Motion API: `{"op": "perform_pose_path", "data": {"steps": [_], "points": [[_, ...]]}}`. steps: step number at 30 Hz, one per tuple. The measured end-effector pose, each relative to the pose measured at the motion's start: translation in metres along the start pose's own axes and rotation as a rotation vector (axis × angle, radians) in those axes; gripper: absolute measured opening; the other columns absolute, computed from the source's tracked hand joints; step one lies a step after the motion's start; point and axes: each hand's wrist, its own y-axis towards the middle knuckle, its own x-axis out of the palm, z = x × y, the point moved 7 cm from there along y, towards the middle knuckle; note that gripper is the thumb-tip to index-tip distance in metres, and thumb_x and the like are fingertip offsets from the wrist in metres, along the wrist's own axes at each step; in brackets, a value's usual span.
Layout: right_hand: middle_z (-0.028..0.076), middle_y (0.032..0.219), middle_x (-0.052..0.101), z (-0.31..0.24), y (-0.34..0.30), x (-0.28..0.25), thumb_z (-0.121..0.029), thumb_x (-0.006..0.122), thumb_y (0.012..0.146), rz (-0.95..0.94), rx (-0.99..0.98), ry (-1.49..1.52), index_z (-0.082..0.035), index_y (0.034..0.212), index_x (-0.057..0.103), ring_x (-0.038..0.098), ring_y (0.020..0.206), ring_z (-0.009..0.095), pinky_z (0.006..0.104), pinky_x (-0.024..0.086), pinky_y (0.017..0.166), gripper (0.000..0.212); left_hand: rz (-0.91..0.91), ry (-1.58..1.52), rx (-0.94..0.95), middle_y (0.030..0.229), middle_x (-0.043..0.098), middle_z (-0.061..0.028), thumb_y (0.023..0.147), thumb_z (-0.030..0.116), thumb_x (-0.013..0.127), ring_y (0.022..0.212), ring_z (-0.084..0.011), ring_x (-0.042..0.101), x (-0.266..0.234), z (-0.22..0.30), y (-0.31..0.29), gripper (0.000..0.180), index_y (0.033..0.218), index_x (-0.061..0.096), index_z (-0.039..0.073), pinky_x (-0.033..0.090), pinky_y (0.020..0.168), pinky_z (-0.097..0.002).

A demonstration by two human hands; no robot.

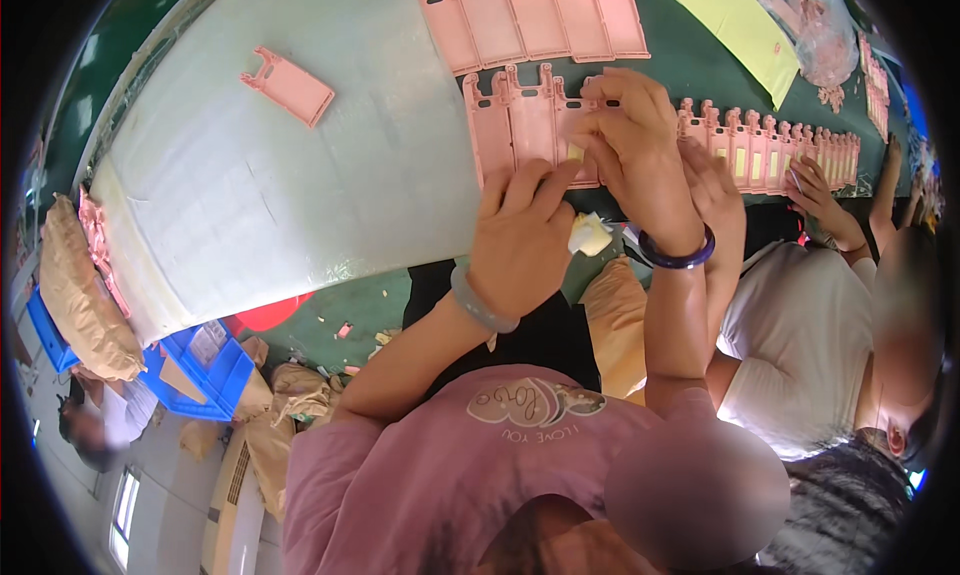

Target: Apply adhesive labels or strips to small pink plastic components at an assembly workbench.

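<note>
My left hand [522, 240], with a grey bangle on its wrist, lies at the table's near edge. Its fingertips press on a pink phone-case piece [570, 135] and a crumpled white wad [590, 234] is tucked at its thumb. My right hand [635, 140], wearing a purple bangle, hovers just above and pinches the same pink piece, which carries a small yellow label. That piece belongs to a row of pink cases [515, 125] laid side by side on the green table [690, 70].
A second row of pink cases [540, 20] lies farther back, and one loose case [288, 85] rests on a large pale sheet [280, 185]. At my right a person in white [800, 325] handles a long row of labelled cases [775, 155]. There are blue crates [205, 370] lower left.
</note>
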Motion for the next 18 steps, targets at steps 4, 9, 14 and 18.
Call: {"op": "perform_pose_path", "data": {"steps": [4,9,14,18], "points": [[0.01,0.123,0.06,0.011,-0.005,0.013,-0.009,0.078,0.07,0.129,0.025,0.01,-0.008,0.081,0.07,0.054,0.11,0.03,0.0404,0.04,0.089,0.014,0.037,0.088,0.004,0.119,0.065,-0.0027,0.067,0.01,0.063,0.105,-0.0217,0.053,0.003,-0.005,0.003,0.012,0.074,0.066,0.002,0.037,0.095,-0.0388],[0.019,0.141,0.047,0.012,-0.046,0.016,-0.012,0.079,0.074,0.248,0.187,-0.035,-0.012,0.1,0.074,0.048,0.12,0.033,0.0398,0.036,0.099,0.026,0.02,0.07,0.005,0.119,0.065,-0.0024,0.067,0.01,0.062,0.104,-0.0206,0.054,0.01,-0.017,0.002,0.013,0.074,0.067,0.001,0.037,0.095,-0.0391],[0.016,0.138,0.049,0.021,-0.037,0.019,-0.013,0.079,0.075,0.223,0.178,-0.093,-0.014,0.099,0.074,0.049,0.117,0.032,0.0407,0.036,0.097,0.025,-0.036,0.074,0.006,0.123,0.064,-0.0026,0.068,0.009,0.06,0.105,-0.0203,0.053,0.01,-0.015,0.004,0.013,0.074,0.068,0.001,0.036,0.096,-0.0401],[0.011,0.131,0.053,0.012,-0.006,0.003,-0.013,0.079,0.075,0.327,0.205,-0.14,-0.015,0.095,0.074,0.05,0.111,0.029,0.0395,0.036,0.093,0.021,-0.07,0.094,0.017,0.124,0.064,-0.0035,0.068,0.009,0.059,0.106,-0.0204,0.052,0.009,-0.01,0.007,0.013,0.073,0.067,0.0,0.035,0.098,-0.0406]]}}
